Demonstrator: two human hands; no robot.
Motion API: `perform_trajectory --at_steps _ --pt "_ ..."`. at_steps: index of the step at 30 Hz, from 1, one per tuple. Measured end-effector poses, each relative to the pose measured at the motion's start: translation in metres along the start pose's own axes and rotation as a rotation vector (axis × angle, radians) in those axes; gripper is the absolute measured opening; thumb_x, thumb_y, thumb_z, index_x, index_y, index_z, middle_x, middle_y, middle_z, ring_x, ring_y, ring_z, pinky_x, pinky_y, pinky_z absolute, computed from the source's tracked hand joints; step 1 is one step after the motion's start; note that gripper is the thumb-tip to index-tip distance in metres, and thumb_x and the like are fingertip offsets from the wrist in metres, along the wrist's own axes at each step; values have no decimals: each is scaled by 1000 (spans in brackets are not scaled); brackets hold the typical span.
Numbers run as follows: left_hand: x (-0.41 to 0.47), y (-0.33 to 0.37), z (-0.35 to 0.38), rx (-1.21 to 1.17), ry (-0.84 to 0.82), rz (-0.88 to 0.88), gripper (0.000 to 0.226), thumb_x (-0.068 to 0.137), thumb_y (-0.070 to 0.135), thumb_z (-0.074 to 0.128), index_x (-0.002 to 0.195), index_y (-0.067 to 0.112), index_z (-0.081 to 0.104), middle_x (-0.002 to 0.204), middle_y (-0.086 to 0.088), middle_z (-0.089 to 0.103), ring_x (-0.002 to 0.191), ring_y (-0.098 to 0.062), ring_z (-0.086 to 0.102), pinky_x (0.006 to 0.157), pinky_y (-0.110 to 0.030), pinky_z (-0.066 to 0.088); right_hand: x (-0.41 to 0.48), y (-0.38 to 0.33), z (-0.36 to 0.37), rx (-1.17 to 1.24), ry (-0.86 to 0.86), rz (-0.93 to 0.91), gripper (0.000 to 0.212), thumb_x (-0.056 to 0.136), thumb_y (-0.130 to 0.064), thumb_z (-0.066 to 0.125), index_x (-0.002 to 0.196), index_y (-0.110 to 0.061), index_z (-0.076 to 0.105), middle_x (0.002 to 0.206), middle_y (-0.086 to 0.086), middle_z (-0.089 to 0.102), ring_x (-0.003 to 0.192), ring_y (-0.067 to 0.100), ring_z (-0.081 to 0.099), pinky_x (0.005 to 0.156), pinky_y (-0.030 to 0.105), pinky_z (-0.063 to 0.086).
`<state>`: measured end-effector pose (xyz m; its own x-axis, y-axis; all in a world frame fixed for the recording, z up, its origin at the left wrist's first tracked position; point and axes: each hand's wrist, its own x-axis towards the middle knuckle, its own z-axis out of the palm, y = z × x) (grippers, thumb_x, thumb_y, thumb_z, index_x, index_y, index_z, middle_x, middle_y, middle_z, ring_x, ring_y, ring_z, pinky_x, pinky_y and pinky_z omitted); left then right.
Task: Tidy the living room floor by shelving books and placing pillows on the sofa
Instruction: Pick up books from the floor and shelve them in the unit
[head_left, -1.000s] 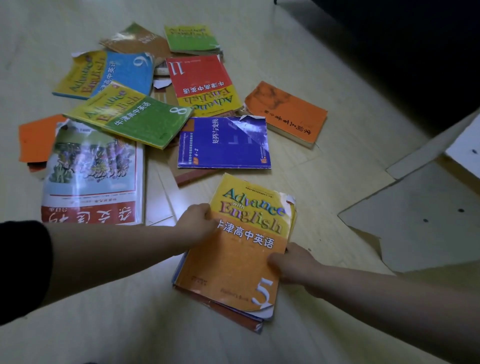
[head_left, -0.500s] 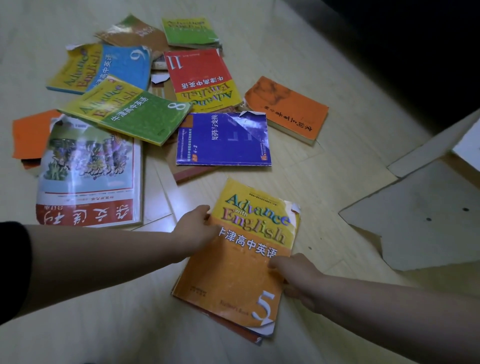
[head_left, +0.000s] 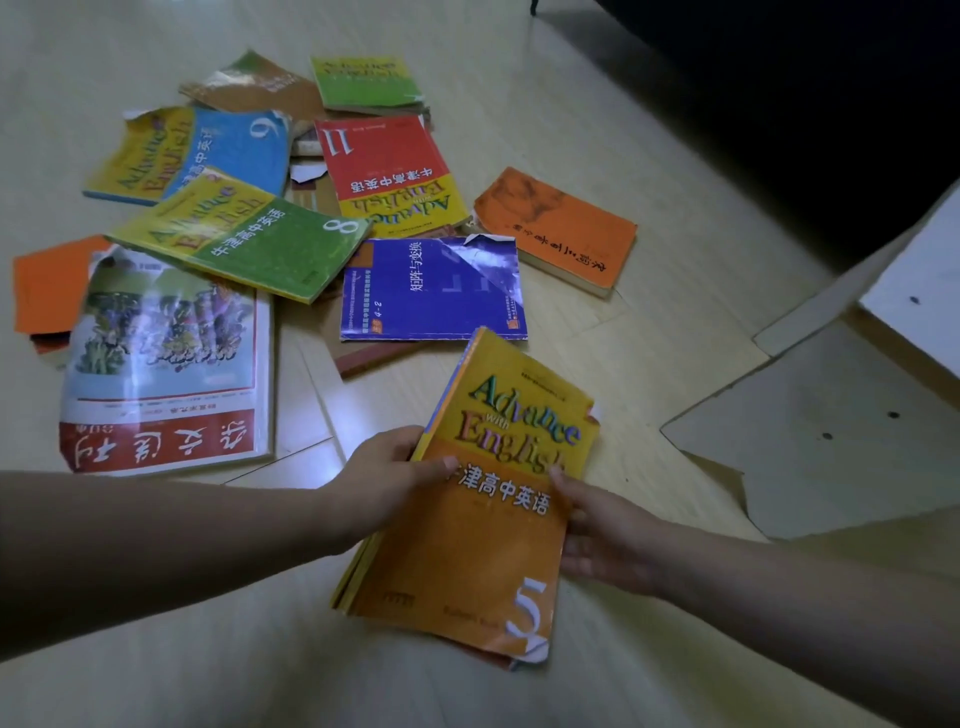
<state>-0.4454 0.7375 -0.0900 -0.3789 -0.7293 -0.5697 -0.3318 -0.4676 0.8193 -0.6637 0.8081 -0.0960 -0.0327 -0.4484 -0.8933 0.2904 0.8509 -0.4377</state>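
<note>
Down near the floor, left hand (head_left: 387, 480) and right hand (head_left: 605, 535) grip opposite edges of the orange book stack (head_left: 467, 519), probably so it stays together (other books (head_left: 249, 244) lie scattered beyond).

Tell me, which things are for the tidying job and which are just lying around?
For the job: book 5, gripped by the left hand and right hand; waiting to be shelved: book 8, book 9, book 11, purple book, orange book, picture book.
Just lying about: white boards on the right.
</note>
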Motion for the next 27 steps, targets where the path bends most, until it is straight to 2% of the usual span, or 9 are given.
perform_trajectory --at_steps 3,5,7,11,16,19,21,24,27 --pt "1 20 -1 33 22 111 20 89 26 63 109 21 66 100 1 74 88 -17 71 80 -32 56 -4 -23 -9 25 -81 -89 34 92 -40 56 114 -14 61 112 10 66 104 23 65 89 40 55" --pt "4 28 -2 51 49 154 23 90 26 62 111 20 66 102 1 73 91 -18 70 82 -33 55 -2 -38 -11 -18 -98 -113 34 87 -39 61 114 -18 61 119 9 63 110 22 61 94 41 51" --pt "6 34 -3 43 82 186 25 90 25 62 114 19 65 105 0 72 92 -17 69 79 -30 55 1 -48 -12 -103 -83 -168 36 88 -37 62 119 -19 59 121 7 64 110 20 61 91 38 51" --pt "10 45 -5 -27 123 271 28 90 21 61 118 18 64 106 6 70 93 -10 68 72 -24 55 3 -64 -12 -200 57 -453 29 97 -24 54 125 -15 55 119 8 67 100 22 65 79 36 53" --pt "24 68 -6 26 192 410 25 88 22 66 113 21 65 107 5 71 103 -15 65 90 -41 53 -7 -91 -15 -244 318 -850 31 93 -27 61 122 -16 57 114 5 68 99 22 67 84 42 55" --pt "31 78 -4 36 235 469 20 84 22 69 101 33 67 105 4 71 102 -18 65 92 -46 52 -19 -99 -9 -273 442 -1047 26 95 -25 58 119 -16 56 110 2 66 96 15 63 76 27 52" --pt "36 78 -5 72 250 473 21 82 23 67 96 38 67 104 4 71 102 -19 65 92 -48 51 -22 -95 -7 -296 481 -1119 21 95 -23 57 116 -20 55 105 -1 65 94 14 62 75 26 51" --pt "40 65 -10 114 223 435 31 80 19 62 94 45 68 106 5 72 104 -18 65 94 -49 51 -17 -75 -7 -348 475 -1103 20 97 -20 54 117 -21 52 97 -12 62 89 7 60 65 8 46" --pt "43 54 -12 158 189 403 29 83 23 57 107 38 65 112 7 69 109 -17 62 95 -48 50 -14 -61 -9 -391 445 -1064 26 98 -19 51 124 -20 47 96 -22 57 84 -10 54 61 -1 40"
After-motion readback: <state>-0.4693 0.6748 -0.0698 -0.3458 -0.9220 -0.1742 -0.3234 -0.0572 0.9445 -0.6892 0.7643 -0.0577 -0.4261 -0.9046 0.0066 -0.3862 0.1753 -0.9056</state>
